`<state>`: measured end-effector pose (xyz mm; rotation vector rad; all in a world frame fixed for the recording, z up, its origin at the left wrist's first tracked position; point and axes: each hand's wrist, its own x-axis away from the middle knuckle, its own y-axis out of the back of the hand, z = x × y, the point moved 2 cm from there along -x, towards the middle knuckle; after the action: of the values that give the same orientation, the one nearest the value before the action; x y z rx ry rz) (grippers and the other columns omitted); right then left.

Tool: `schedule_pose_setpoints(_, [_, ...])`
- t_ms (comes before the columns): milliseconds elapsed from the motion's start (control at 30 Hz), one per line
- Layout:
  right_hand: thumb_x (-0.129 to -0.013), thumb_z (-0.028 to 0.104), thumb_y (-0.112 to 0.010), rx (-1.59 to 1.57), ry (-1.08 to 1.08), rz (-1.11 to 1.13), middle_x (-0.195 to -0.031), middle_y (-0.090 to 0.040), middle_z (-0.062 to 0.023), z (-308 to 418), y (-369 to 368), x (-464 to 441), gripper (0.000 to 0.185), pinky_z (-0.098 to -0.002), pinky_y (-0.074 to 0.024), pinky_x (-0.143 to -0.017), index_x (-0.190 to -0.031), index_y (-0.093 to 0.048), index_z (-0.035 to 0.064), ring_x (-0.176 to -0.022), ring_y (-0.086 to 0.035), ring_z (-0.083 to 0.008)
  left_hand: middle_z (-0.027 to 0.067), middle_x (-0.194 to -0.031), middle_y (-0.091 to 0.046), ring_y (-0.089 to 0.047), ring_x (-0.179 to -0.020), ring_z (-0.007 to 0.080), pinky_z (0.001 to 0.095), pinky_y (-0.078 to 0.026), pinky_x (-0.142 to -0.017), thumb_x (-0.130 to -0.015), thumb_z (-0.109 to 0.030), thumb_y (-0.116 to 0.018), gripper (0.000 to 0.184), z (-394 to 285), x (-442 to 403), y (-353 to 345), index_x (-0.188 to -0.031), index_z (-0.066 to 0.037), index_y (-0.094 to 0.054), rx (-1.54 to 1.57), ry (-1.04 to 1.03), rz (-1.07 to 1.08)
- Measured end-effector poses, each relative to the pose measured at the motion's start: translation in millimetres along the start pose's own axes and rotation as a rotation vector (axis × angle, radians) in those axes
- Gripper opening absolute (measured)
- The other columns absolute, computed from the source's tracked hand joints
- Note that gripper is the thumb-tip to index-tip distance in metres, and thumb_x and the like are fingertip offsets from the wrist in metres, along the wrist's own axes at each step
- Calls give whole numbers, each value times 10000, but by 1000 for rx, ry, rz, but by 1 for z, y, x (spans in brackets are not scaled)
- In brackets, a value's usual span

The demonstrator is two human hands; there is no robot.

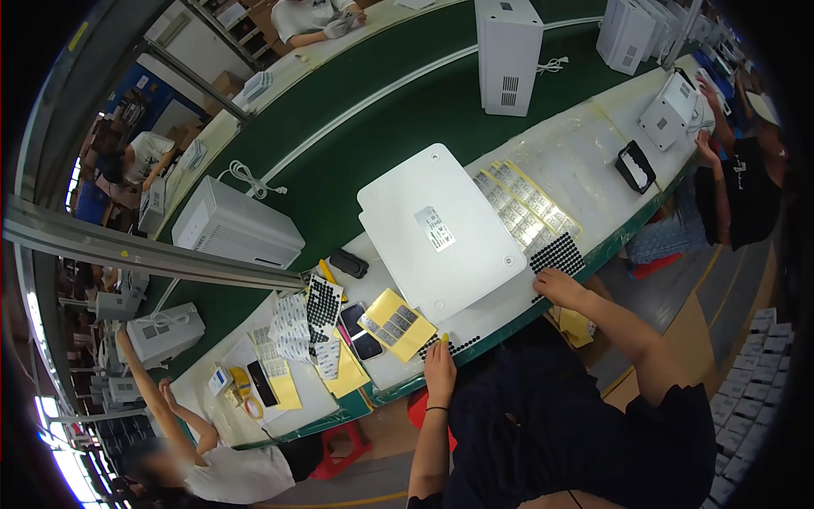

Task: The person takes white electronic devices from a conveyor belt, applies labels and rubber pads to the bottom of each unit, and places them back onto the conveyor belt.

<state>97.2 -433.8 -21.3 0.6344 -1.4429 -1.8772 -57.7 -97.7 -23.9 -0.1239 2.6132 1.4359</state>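
Note:
A white flat-sided appliance lies on the bench in front of me, a silver label on its upper face. My right hand is at the near edge of a sheet of black round dots, fingers bent together; what they pinch, if anything, is too small to make out. Close to the appliance's near left corner, my left hand has its fingers drawn together beside more black dots. Something yellow shows at its fingertip. A yellow-backed label sheet lies just left of that hand.
Silver label sheets lie right of the appliance. Phones, dotted sheets and a black object sit to the left. A metal post crosses the left side. White units stand on the green conveyor; co-workers sit on both sides.

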Motion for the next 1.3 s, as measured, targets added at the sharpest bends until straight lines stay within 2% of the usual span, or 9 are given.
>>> schedule_pose_setpoints(100, [-811,106,-615,-57,-57,-6,-897,-557,-87,2,5,1,97,-376,-444,-816,-882,-555,79,-912,-537,-275,181,-1047,-607,-565,-1019,348,415,-474,-883,-798,41,-528,377,0,-7,1,-1173,30,-552,-20,-89,21])
schedule_pose_setpoints(300, [-799,110,-639,-93,-125,-15,-905,-553,-80,2,0,4,134,-390,-421,-830,-898,-553,81,-937,-525,-275,164,-978,-552,-550,-953,339,422,-467,-837,-816,58,-513,393,-7,-19,6,-1204,3,-545,-50,-73,181])
schedule_pose_setpoints(400, [-793,106,-646,-94,-138,-17,-910,-555,-75,4,1,4,150,-386,-419,-831,-909,-554,85,-937,-524,-275,170,-1008,-518,-548,-936,349,425,-463,-841,-763,89,-520,443,-6,-27,7,-1193,-10,-556,24,-7,106])
schedule_pose_setpoints(600, [-785,97,-651,-147,-156,-14,-912,-555,-90,3,4,3,175,-402,-417,-827,-926,-550,77,-925,-526,-288,184,-1023,-497,-546,-927,367,423,-442,-830,-785,86,-546,352,-1,-32,15,-1125,-1,-571,283,202,47])
schedule_pose_setpoints(700, [-778,96,-661,-230,-172,-36,-919,-564,-101,-3,1,4,189,-404,-426,-826,-936,-560,68,-936,-529,-296,185,-1017,-512,-546,-917,373,417,-446,-803,-779,57,-586,291,-2,-31,30,-1066,8,-582,282,337,-106])
schedule_pose_setpoints(800, [-765,91,-676,-318,-226,-105,-932,-573,-115,-6,2,-1,215,-411,-445,-814,-950,-573,53,-929,-538,-312,181,-983,-547,-541,-924,374,408,-459,-763,-776,16,-622,259,1,-25,36,-1031,5,-581,139,246,-154])
schedule_pose_setpoints(900, [-767,89,-684,-389,-288,-211,-945,-576,-135,-6,6,-6,234,-418,-463,-797,-970,-579,38,-910,-545,-329,161,-958,-590,-565,-928,359,405,-475,-734,-790,-30,-634,227,-1,-19,37,-1012,-16,-589,63,228,-129])
schedule_pose_setpoints(1000, [-771,90,-690,-404,-302,-243,-941,-575,-141,-1,11,-14,246,-416,-468,-787,-983,-579,32,-900,-549,-334,133,-976,-624,-604,-913,335,408,-489,-735,-815,-70,-629,207,-5,-15,33,-1020,-46,-603,99,346,-88])
schedule_pose_setpoints(1300, [-772,89,-691,-443,-326,-225,-916,-563,-139,14,15,-15,217,-403,-466,-772,-941,-565,37,-888,-550,-330,86,-920,-644,-640,-663,303,382,-513,-562,-880,-127,-586,213,-29,-23,-1,-1091,-100,-594,159,-32,200])
